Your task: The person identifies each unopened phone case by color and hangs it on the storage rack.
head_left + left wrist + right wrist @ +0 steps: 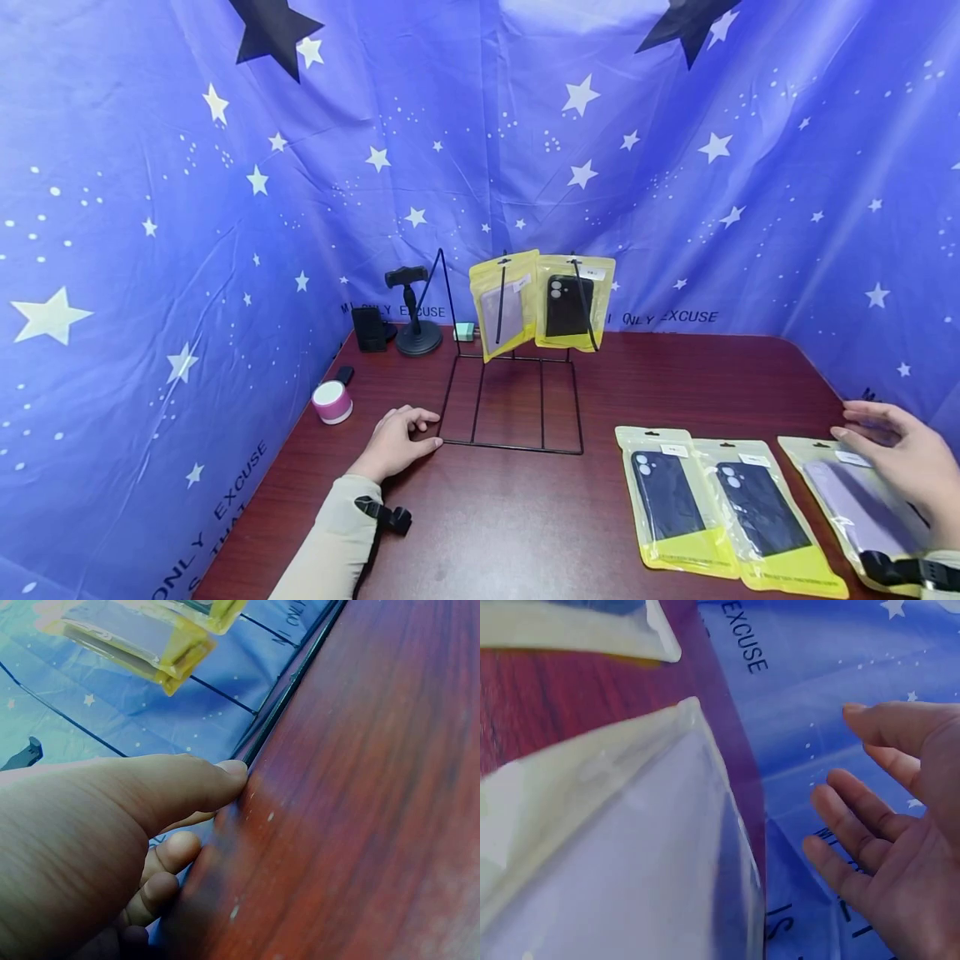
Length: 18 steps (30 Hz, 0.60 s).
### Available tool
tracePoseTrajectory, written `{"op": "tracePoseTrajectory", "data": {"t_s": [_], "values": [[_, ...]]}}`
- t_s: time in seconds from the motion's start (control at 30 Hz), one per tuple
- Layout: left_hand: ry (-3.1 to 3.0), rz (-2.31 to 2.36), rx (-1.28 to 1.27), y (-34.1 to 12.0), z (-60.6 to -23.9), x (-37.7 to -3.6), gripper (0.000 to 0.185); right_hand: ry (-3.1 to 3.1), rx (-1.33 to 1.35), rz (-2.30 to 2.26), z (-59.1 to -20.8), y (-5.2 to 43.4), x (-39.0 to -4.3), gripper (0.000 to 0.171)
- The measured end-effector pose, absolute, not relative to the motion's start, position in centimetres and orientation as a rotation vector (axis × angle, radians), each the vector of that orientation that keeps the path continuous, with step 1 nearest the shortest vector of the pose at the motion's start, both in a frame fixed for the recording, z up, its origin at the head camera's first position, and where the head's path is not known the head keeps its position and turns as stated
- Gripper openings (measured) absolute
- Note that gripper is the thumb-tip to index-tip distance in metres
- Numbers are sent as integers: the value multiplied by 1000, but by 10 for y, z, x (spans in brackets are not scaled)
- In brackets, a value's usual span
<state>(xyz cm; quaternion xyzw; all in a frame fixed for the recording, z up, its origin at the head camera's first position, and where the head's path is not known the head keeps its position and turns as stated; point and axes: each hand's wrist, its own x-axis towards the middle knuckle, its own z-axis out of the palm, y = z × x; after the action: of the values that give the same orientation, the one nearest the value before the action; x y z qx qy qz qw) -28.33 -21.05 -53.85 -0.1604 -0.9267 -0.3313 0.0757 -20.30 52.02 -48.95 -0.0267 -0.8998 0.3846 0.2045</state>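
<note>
My left hand (397, 437) rests at the near left corner of a black wire display rack (525, 448); its thumb (225, 778) touches the rod end, the other fingers loosely bent. On the rack's hooks hang two yellow-and-clear bags, one with a lilac phone case (502, 315), the other with a black phone case (566, 307). My right hand (911, 454) hovers, fingers spread, over a bagged lilac phone case (862, 504) lying on the table. In the right wrist view the hand (900, 832) stands apart from that bag (645, 847).
Two bagged dark phone cases (667, 496) (761, 508) lie left of the lilac one. At the back left are a phone stand (416, 333), a black holder (369, 329), and a light-green charger (465, 332). A pink-and-white jar (332, 402) sits near the left edge. Starry blue curtains (487, 150) surround the table.
</note>
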Motion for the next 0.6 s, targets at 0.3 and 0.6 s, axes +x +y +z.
{"op": "tracePoseTrajectory", "data": {"t_s": [0.3, 0.6], "values": [[-2785, -1013, -479, -210, -536, -283, 35, -2586, -67, 1005, -504, 538, -212, 45], [-2787, -1013, -481, -210, -536, -282, 34, -2758, -72, 875, -511, 545, -215, 58]]}}
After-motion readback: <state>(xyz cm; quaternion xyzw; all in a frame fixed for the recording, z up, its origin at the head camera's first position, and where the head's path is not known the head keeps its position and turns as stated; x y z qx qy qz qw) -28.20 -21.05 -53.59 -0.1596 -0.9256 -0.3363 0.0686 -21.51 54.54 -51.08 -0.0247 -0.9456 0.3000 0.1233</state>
